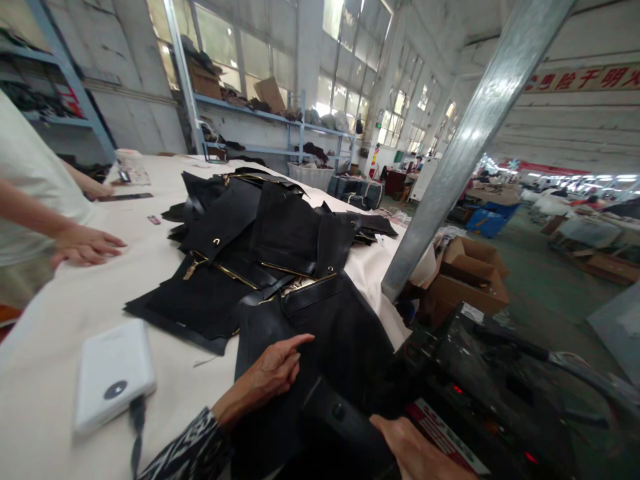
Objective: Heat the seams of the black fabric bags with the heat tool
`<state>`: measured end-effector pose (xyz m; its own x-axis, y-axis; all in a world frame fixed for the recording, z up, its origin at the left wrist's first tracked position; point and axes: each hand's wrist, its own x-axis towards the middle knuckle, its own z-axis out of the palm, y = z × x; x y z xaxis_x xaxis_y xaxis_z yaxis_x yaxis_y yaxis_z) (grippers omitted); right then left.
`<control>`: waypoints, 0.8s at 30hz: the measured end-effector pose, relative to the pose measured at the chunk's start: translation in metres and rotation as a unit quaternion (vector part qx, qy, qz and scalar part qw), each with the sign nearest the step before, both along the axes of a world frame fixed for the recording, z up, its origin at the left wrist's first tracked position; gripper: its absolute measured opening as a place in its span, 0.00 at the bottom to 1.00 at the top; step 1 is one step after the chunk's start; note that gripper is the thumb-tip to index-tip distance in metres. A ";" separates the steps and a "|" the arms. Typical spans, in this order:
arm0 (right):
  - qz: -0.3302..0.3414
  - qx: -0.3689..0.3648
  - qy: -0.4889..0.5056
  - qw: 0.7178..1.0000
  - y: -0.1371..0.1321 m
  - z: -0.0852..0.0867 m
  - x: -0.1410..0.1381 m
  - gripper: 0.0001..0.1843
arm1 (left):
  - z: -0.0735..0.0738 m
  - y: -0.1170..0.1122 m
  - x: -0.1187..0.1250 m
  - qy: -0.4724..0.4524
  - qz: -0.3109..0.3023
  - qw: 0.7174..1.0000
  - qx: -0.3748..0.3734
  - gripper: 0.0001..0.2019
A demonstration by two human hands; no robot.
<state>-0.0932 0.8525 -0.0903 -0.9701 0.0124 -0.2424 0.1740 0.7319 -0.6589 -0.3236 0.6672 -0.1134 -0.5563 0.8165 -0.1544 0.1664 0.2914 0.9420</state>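
Note:
My left hand rests on a black bag panel, its index finger stretched out and its other fingers loosely bent. The panel has a gold zipper along its far edge. My right hand is closed at the edge of a smooth black piece with a small round stud or hole, near the bottom of the view. Most of its fingers are hidden. Beyond my hands, a heap of similar black panels with gold zippers and eyelets lies on the pale-covered table.
A white power bank with a cable lies at left. Across the table's left side, a co-worker's hand rests on the cover. A metal post rises at right. Beside it are a black machine with red lights and cardboard boxes.

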 end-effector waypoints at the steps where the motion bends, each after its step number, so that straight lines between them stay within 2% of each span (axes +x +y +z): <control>1: 0.012 0.014 -0.008 1.000 -0.003 -0.003 -0.007 0.28 | 0.000 0.000 -0.001 -0.006 0.000 1.000 0.004 0.27; 4: 0.034 0.035 -0.032 0.998 -0.007 -0.008 -0.022 0.25 | -0.003 -0.003 -0.005 -0.017 0.008 1.000 0.015 0.27; 6: 0.026 0.028 -0.024 0.999 -0.005 -0.001 -0.024 0.22 | -0.004 -0.004 -0.007 -0.020 0.015 1.000 0.014 0.26; 9: -0.027 -0.010 -0.014 0.999 0.000 0.025 -0.020 0.22 | -0.004 -0.002 -0.006 0.001 0.021 1.000 -0.006 0.24; 12: -0.081 -0.047 -0.018 0.995 0.007 0.054 -0.015 0.15 | 0.000 0.008 0.003 0.125 0.040 0.990 -0.046 0.18; 13: -0.093 -0.052 -0.010 0.994 0.010 0.060 -0.014 0.12 | 0.002 0.013 0.008 0.188 0.052 0.977 -0.081 0.17; 15: -0.114 -0.062 0.006 0.992 0.014 0.065 -0.013 0.09 | 0.004 0.025 0.019 0.314 0.082 0.930 -0.173 0.16; 17: -0.122 -0.074 0.004 0.990 0.016 0.065 -0.011 0.08 | 0.005 0.035 0.027 0.379 0.108 0.888 -0.237 0.17; 18: -0.124 -0.076 -0.001 0.989 0.016 0.064 -0.009 0.08 | 0.006 0.037 0.030 0.388 0.113 0.882 -0.242 0.17; 20: -0.113 -0.064 -0.005 0.992 0.012 0.063 -0.007 0.10 | 0.009 0.035 0.030 0.378 0.107 0.894 -0.214 0.10; 22: -0.091 -0.049 0.000 0.995 0.009 0.064 -0.005 0.12 | 0.011 0.022 0.026 0.359 0.096 0.910 -0.186 0.05; 24: -0.070 -0.045 -0.005 0.997 0.007 0.064 -0.003 0.16 | 0.011 0.004 0.021 0.314 0.123 0.933 -0.127 0.06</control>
